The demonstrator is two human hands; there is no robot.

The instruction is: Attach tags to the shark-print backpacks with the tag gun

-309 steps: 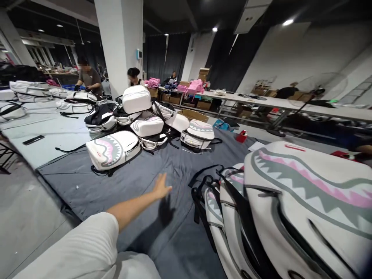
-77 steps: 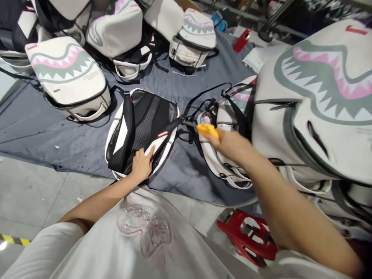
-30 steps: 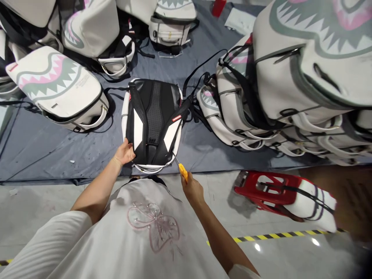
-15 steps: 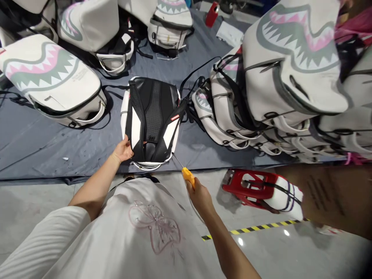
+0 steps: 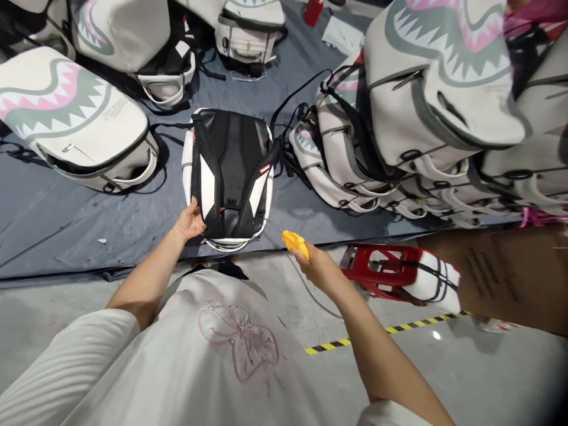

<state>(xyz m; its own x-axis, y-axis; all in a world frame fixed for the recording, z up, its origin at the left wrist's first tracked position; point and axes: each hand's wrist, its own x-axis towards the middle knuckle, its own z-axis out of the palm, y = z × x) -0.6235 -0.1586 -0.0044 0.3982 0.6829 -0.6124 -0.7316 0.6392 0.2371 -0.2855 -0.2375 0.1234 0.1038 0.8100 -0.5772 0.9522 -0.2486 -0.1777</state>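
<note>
A black-and-white backpack (image 5: 234, 157) lies on the dark grey covered table, its padded back and straps facing up. My left hand (image 5: 190, 222) is closed on its lower left edge, with some fingers hidden behind the side. In my right hand (image 5: 317, 266) is a yellow air blow gun (image 5: 294, 242), held just right of the backpack's lower corner. Its thin nozzle is faint and points toward the bag, apart from it as far as I can see. A thin hose (image 5: 309, 294) hangs from the gun.
White shark-mouth backpacks (image 5: 444, 89) are stacked on the right. Another such backpack (image 5: 80, 112) lies on the left, with several more behind. A red stool (image 5: 386, 266) with a white strapped pad and a cardboard box (image 5: 510, 272) stand on the floor. A red can (image 5: 313, 12) is at the back.
My right hand has moved the air blow gun up and to the right, away from the backpack's corner. My left hand keeps its hold on the bag. The view has shifted slightly.
</note>
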